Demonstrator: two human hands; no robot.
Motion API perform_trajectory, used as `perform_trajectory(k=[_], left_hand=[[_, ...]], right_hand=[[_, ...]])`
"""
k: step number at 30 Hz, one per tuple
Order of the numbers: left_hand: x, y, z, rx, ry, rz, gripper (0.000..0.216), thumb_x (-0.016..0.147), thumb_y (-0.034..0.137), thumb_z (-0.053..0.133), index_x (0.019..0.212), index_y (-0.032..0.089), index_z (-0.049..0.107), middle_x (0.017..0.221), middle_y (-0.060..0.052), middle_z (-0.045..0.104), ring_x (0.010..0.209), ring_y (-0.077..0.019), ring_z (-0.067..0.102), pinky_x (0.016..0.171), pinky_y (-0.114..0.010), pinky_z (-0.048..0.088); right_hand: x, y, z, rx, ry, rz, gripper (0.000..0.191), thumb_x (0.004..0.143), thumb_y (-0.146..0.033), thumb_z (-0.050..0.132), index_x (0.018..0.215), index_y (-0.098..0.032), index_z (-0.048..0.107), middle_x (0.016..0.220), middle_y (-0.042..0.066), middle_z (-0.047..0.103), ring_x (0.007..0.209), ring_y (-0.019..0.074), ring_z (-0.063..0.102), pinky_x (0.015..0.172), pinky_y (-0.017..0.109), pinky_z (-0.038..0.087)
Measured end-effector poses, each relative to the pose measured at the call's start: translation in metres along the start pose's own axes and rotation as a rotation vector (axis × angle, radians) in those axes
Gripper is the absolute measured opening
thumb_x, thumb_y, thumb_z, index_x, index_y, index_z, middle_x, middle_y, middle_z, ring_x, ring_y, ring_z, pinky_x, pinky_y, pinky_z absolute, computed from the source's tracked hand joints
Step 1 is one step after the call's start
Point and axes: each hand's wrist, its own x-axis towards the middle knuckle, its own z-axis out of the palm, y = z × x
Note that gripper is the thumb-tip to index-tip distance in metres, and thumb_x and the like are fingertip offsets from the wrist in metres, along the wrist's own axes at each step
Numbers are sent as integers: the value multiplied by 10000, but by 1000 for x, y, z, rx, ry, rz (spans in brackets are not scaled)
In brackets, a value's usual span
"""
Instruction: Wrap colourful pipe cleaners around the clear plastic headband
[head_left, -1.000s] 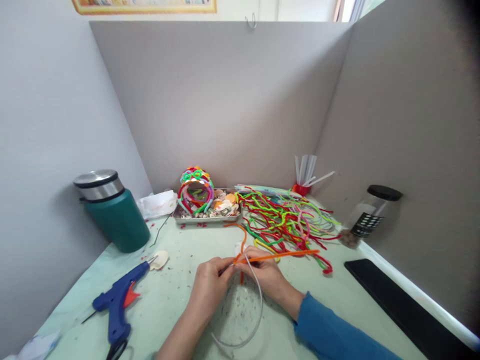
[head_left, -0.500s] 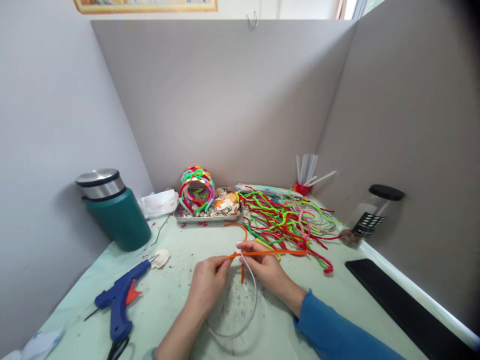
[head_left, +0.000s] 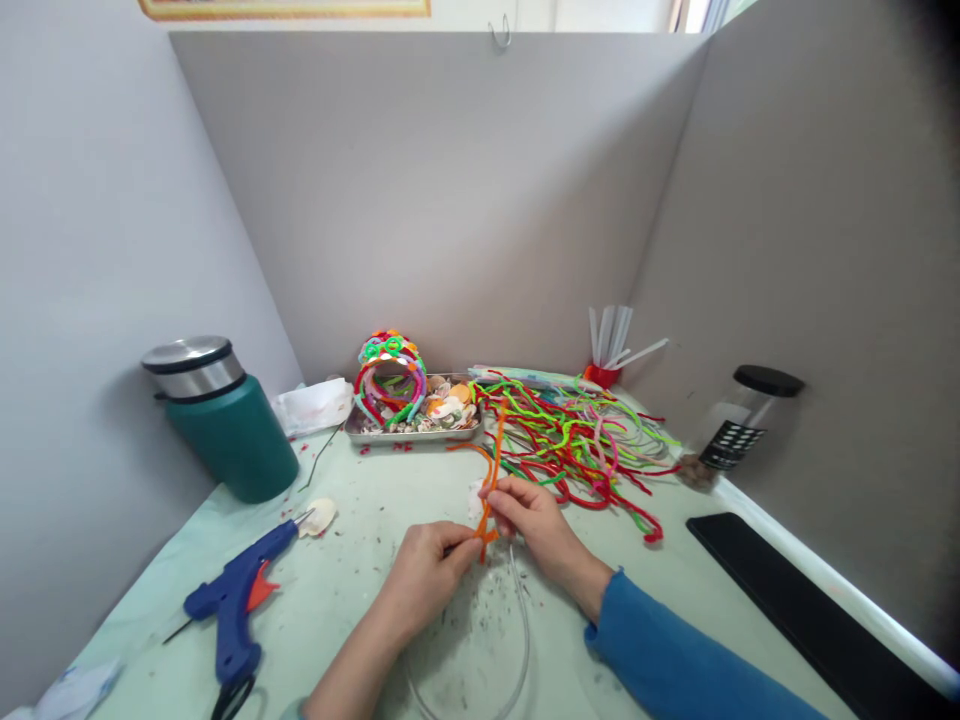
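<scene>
My left hand [head_left: 435, 570] pinches the lower end of an orange pipe cleaner [head_left: 498, 450], where short orange pieces cross. Just above and to the right, my right hand [head_left: 536, 525] holds the same pipe cleaner between thumb and fingers; its free end points up and away. A thin whitish loop [head_left: 523, 625] hangs in a curve below the hands; its upper ends are hidden. Another orange strand [head_left: 472, 447] bends on the table behind the fingers. A small white patch [head_left: 475, 498] shows beside my right fingertips.
A blue glue gun [head_left: 244, 600] lies left, its nozzle on a pale disc [head_left: 318, 517], near a green bottle [head_left: 229, 435]. Behind are a metal tray [head_left: 412, 437] with decorated hoops [head_left: 390, 380], piled pipe cleaners [head_left: 577, 440], a red cup [head_left: 602, 376] and a jar [head_left: 739, 430].
The orange pipe cleaner has swung from lying level to the right to pointing up and away. My right fingers have moved along it, and the whitish loop has dropped lower.
</scene>
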Motion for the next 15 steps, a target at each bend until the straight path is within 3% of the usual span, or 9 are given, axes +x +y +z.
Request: perform_trajectory(k=[5, 9, 15], left_hand=[[0, 2, -2, -8, 4, 10, 307, 791, 271, 409, 601, 149, 617, 518, 35, 445, 537, -97, 386, 517, -194, 263], [0, 1, -1, -58, 6, -14, 266, 782, 256, 421, 752, 158, 666, 628, 12, 569, 589, -108, 457, 557, -191, 307], [1, -2, -1, -64, 15, -75, 313, 794, 296, 402, 651, 139, 631, 541, 20, 514, 524, -101, 417, 504, -197, 291]], right_hand=[[-2, -1, 2, -56, -116, -8, 185, 743, -310, 624, 699, -131, 632, 558, -30, 498, 483, 65, 409, 455, 191, 307], [-1, 1, 2, -31, -77, -22, 219, 756, -315, 614, 637, -133, 588, 527, -36, 502, 440, 59, 412, 427, 186, 311], [0, 2, 2, 4, -54, 18, 244, 752, -352, 612, 652, -133, 570, 570, -19, 565, 401, 48, 407, 389, 176, 306]])
